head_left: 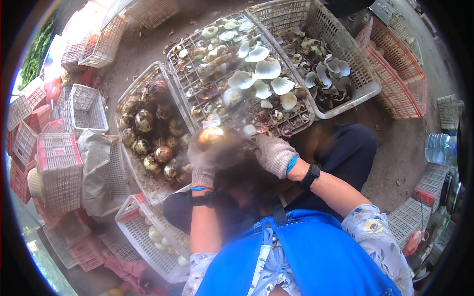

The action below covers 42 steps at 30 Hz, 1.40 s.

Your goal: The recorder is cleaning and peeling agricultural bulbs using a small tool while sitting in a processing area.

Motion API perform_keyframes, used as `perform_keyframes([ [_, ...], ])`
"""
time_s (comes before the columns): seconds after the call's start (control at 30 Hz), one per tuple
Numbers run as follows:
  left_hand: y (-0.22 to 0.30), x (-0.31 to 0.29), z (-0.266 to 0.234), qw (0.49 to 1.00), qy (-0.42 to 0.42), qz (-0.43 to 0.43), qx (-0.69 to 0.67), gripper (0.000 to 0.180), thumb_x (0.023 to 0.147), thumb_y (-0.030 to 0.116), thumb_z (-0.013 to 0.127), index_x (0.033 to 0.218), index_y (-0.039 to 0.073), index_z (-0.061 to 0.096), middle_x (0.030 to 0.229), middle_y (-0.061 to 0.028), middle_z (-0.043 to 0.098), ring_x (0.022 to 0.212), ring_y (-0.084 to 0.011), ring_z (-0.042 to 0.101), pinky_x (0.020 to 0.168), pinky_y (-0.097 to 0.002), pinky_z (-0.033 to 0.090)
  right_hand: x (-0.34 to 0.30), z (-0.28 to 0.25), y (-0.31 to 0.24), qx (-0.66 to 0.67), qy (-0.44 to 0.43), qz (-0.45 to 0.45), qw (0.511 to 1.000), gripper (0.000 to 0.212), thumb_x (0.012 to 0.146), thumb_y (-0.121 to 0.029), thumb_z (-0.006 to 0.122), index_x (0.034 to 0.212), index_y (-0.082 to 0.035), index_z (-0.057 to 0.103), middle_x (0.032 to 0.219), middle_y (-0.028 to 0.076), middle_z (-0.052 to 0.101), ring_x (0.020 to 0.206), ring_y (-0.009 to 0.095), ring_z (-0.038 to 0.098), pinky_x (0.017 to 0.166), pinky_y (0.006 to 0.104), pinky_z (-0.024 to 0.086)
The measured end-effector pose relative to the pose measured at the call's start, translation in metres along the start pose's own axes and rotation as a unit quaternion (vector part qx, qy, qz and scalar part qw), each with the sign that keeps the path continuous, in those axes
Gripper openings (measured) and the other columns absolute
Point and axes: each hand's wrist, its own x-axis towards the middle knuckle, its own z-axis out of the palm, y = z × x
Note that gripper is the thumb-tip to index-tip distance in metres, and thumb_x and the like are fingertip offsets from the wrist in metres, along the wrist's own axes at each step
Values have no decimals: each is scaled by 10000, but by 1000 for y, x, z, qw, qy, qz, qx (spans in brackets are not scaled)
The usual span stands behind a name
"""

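Observation:
My left hand, in a knitted work glove, is closed around an onion-like bulb with a yellowish-brown skin. To its right, my right hand, gloved too, has its fingers curled in toward the bulb. Whatever it holds is lost in a smeared patch of the picture. Just beyond both hands, an upturned plastic crate has thick white peeled layers and brown scraps strewn over its grid. Beside my left hand, a crate holds several unpeeled bulbs, brown and green-white.
At the far right of the work spot, a large crate contains discarded peels. A white crate with pale peeled bulbs stands at my lower left. Stacked crates line the left; a red crate and water jug are right.

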Motion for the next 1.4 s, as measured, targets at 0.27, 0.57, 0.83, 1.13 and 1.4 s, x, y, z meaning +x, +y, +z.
perform_keyframes([
  [0.27,-15,-17,-2,992,4,128,-16,871,597,-84,855,1371,70,487,1232,-120,584,1086,-259,635,898,-389,598,-13,-31,54,11,327,71,942,338,914,-193,631,1201,-14,632,906,240,704,823,441,673,766,493,541],
  [0.57,20,-33,27,948,-220,228,20,1030,664,-14,875,1531,83,328,1377,-146,535,1236,-280,580,996,-393,547,-7,-49,-39,726,54,50,684,425,844,-131,753,1231,-5,629,1072,91,700,934,125,653,766,278,553],
  [0.83,22,-32,39,965,-129,143,180,897,706,-1,826,1481,58,378,1261,-154,596,1125,-243,613,972,-363,534,24,-15,-18,570,48,49,819,347,837,-105,766,1157,-9,671,1018,66,715,887,128,644,798,281,543],
  [1.13,51,-38,21,971,-188,57,137,880,628,91,919,1374,27,455,1238,-135,602,1122,-230,611,975,-366,520,6,-18,-18,582,-30,194,789,345,892,-301,724,1092,-25,678,836,80,707,652,176,654,596,335,543],
  [1.4,23,-31,42,919,-70,296,252,822,634,113,896,1362,59,520,1245,-173,600,1150,-305,607,969,-407,513,51,-23,7,299,147,-89,939,509,817,-300,736,1212,-4,612,1081,225,681,1022,366,649,904,424,516],
])
